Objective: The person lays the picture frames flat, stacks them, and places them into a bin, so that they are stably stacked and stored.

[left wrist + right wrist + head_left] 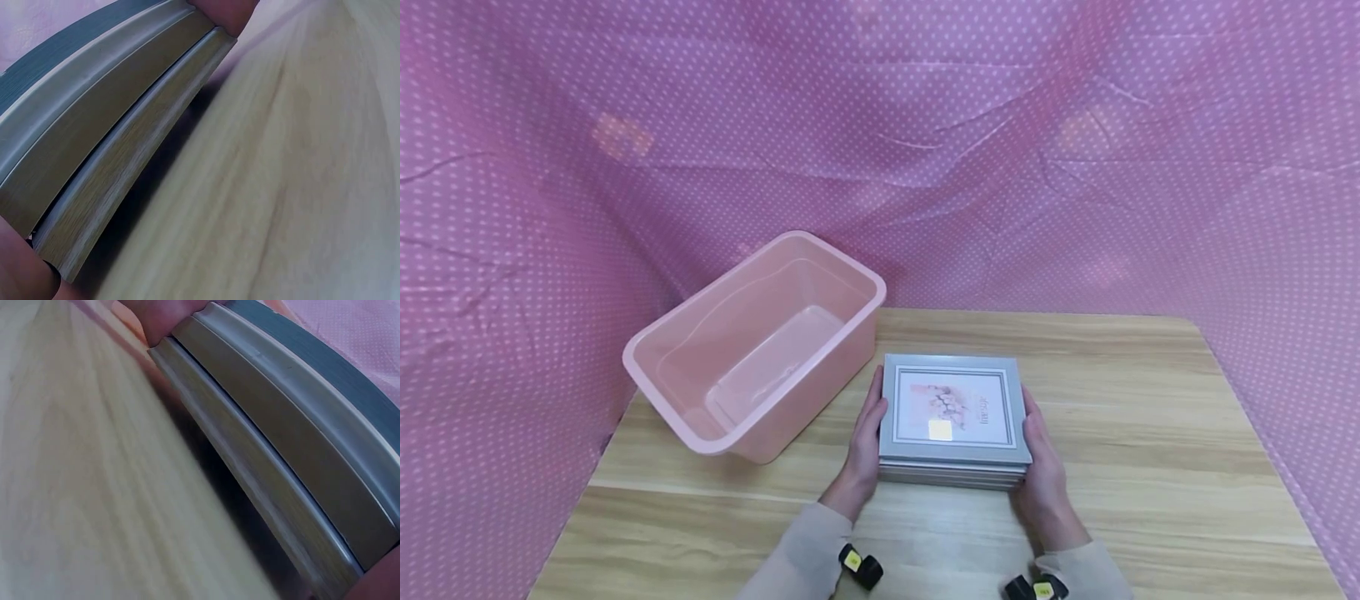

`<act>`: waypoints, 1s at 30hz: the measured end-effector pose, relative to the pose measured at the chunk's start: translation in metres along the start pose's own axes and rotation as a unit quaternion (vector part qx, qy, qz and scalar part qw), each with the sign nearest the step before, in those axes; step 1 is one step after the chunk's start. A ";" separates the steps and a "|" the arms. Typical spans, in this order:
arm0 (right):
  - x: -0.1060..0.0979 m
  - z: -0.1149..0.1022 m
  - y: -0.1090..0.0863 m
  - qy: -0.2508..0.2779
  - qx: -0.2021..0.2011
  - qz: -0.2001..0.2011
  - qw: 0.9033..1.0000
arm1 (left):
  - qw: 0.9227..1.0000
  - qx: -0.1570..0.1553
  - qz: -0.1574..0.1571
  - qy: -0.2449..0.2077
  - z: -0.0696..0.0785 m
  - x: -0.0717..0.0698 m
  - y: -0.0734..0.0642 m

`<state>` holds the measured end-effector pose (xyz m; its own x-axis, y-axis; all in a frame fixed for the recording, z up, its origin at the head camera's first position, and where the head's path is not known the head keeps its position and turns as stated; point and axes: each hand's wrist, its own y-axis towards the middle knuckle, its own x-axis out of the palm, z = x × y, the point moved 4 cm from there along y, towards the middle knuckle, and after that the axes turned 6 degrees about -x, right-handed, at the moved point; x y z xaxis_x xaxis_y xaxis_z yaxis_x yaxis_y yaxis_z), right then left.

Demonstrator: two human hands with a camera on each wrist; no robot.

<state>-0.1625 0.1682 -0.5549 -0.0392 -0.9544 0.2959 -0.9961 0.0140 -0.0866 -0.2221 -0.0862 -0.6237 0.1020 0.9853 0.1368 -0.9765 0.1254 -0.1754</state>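
Both hands hold a stack of picture frames [951, 417] between them, over the front middle of the table. The top frame is grey, with a white mat and a pink floral print under glossy glass; several frame edges show beneath it. My left hand [860, 454] grips the left side, and my right hand [1043, 471] grips the right side. Grey and brown frame edges [103, 119] fill the left wrist view, with fingers at both ends. Similar frame edges [281, 431] show in the right wrist view. A dark strip lies under the stack; whether it touches the table I cannot tell.
A pink plastic bin [827, 387] stands at an angle left of the stack, with nothing seen inside. Wood-grain tabletop [1150, 450] extends to the right. Pink dotted cloth [970, 167] hangs around the back and sides.
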 end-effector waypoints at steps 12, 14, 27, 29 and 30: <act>0.006 -0.020 -0.006 0.025 -0.018 -0.010 0.999 | 0.999 0.049 -0.003 0.016 0.055 0.015 -0.034; 0.007 -0.022 -0.006 0.020 -0.026 -0.016 0.999 | 0.999 0.040 0.003 0.007 0.065 0.019 -0.040; 0.008 -0.033 -0.009 -0.044 -0.053 -0.011 0.998 | 0.998 0.063 0.006 0.014 0.074 0.018 -0.046; 0.009 -0.035 -0.009 -0.045 -0.060 -0.008 0.997 | 0.998 0.063 0.001 0.004 0.079 0.019 -0.048; 0.009 -0.036 -0.010 -0.046 -0.062 -0.007 0.997 | 0.998 0.059 0.002 0.002 0.081 0.019 -0.049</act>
<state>-0.1562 0.1704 -0.5168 -0.0229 -0.9778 0.2082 -0.9988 0.0314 0.0376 -0.1874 -0.0826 -0.5333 0.0983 0.9864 0.1314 -0.9925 0.1069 -0.0597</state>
